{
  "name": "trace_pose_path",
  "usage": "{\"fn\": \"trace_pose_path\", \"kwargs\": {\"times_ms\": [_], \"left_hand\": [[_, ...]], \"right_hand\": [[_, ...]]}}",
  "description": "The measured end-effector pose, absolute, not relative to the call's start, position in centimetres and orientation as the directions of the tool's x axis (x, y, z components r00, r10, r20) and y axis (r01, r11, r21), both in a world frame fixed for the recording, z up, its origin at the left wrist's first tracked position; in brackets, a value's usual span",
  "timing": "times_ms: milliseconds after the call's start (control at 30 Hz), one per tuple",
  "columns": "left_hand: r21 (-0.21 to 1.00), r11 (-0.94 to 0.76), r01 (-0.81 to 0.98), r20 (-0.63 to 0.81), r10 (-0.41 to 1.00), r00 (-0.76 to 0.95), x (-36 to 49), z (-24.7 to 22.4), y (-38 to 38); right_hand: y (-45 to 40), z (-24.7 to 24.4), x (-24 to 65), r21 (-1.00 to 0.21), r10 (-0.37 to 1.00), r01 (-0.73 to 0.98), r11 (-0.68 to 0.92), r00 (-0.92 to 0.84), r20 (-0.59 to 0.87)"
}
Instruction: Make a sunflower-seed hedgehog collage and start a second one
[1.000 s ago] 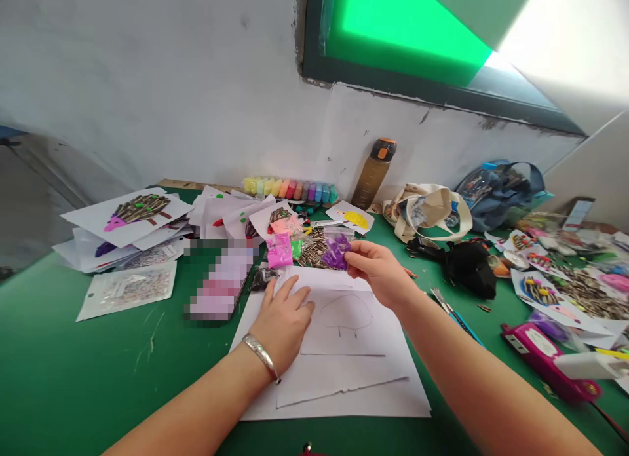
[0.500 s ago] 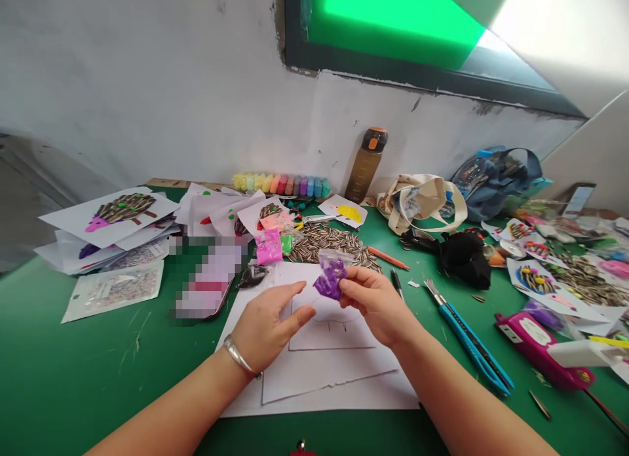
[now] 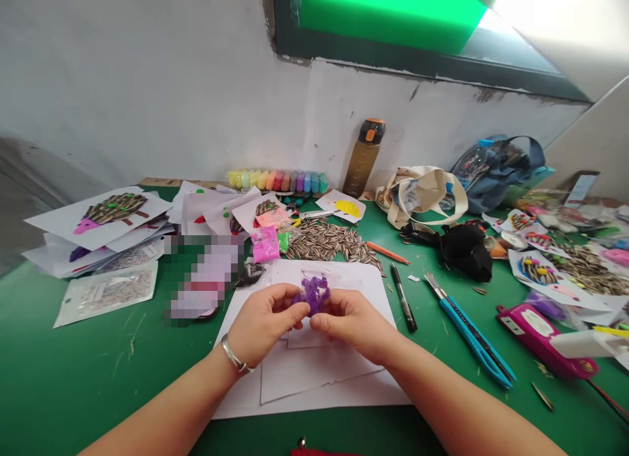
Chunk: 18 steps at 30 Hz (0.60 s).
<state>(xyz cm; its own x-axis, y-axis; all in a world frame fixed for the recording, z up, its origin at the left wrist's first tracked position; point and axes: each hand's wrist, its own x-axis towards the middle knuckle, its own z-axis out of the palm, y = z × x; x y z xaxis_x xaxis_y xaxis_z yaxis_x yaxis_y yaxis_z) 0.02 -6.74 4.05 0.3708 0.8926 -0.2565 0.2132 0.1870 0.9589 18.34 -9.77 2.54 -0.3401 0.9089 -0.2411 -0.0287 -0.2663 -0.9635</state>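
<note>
A small clear packet of purple clay [image 3: 314, 295] is held between both hands above the white paper sheets [image 3: 299, 377]. My left hand [image 3: 265, 322], with a silver bracelet at its wrist, pinches the packet's left side. On its right side, the fingers of my right hand [image 3: 354, 322] are closed on it too. Behind the hands lies a heap of striped sunflower seeds [image 3: 327, 241]. Pink clay in a packet [image 3: 265, 244] and a black packet [image 3: 251, 273] are just left of the heap.
Paper pictures [image 3: 113, 213] are stacked at the left, near a pixelated flat object [image 3: 209, 279]. A bottle [image 3: 363, 158] stands by the wall. To the right are a pen [image 3: 403, 299], blue tweezers [image 3: 469, 331], a black cloth item [image 3: 464, 253] and a magenta glue gun [image 3: 540, 341].
My left hand has moved in and taken hold of the purple packet. My right hand has brought the packet slightly left and lower. The view has shifted a little.
</note>
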Motion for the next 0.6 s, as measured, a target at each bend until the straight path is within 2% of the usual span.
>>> {"fn": "trace_pose_path", "kwargs": {"times_ms": [233,600], "left_hand": [[0.955,0.232,0.184,-0.293,0.838,0.461,0.23,4.41,-6.8],[0.971,0.211,0.111,-0.237,0.903,0.358,0.37,4.69,-7.25]], "right_hand": [[-10.14,2.79,18.14,-0.975,0.916,0.03,-0.219,-0.339,-0.215],[-10.25,2.97,17.66,-0.981,0.961,0.127,-0.146,-0.216,-0.171]]}}
